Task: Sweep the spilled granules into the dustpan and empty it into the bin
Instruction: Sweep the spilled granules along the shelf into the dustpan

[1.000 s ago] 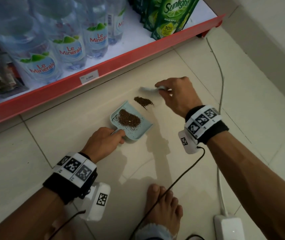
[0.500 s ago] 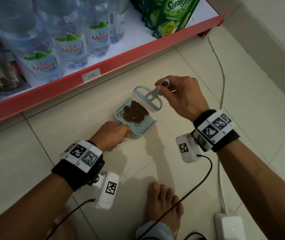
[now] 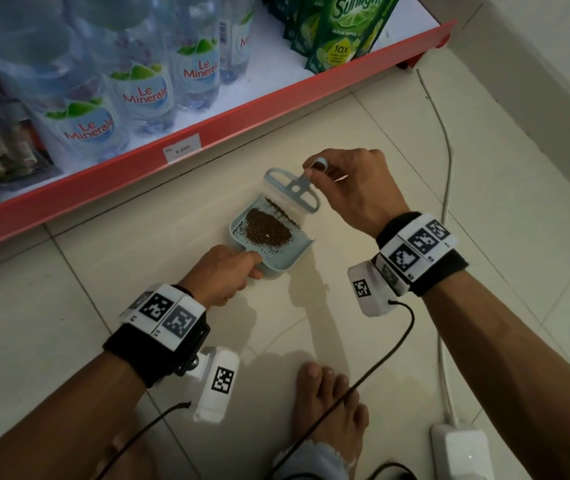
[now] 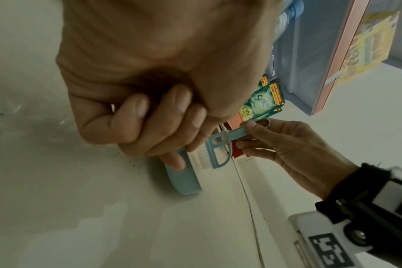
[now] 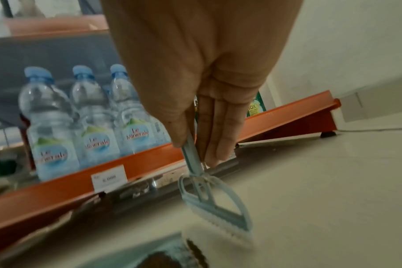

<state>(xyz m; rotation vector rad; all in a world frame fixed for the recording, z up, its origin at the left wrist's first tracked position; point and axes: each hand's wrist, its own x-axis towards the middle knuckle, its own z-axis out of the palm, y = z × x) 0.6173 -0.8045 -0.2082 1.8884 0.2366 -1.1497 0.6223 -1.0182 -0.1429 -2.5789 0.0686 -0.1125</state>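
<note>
Bare foot (image 3: 328, 403) and trailing cables nearest, then both wrists with tagged bands over the tiled floor (image 3: 484, 168).

Left hand (image 3: 223, 275): fingers curled round the short handle of the pale blue dustpan (image 3: 287, 258), which sits flat on the floor, mouth facing the shelf. Granules (image 3: 268, 230) lie heaped dark brown in the middle of the pan, with a thin line of them along the front lip.

Right hand (image 3: 353, 188): thumb and fingers pinching the thin handle of the small brush (image 3: 292, 192), head tilted, white bristles (image 5: 220, 226) meeting the pan's lip.

Judgement: sweeping looks almost finished; the line at the lip is what remains. To do it well, keep the pan's edge pressed tight to the tile so nothing slips under, and draw the bristles in short light strokes toward the heap rather than flicking. A few specks show on the floor beside the left hand in the left wrist view; worth a pass. Lift the pan level afterwards. No bin in sight.

Beyond: red shelf edge (image 3: 242, 109) with a price tag (image 3: 182, 149), water bottles (image 3: 138, 88), green detergent sachets (image 3: 349, 26).
</note>
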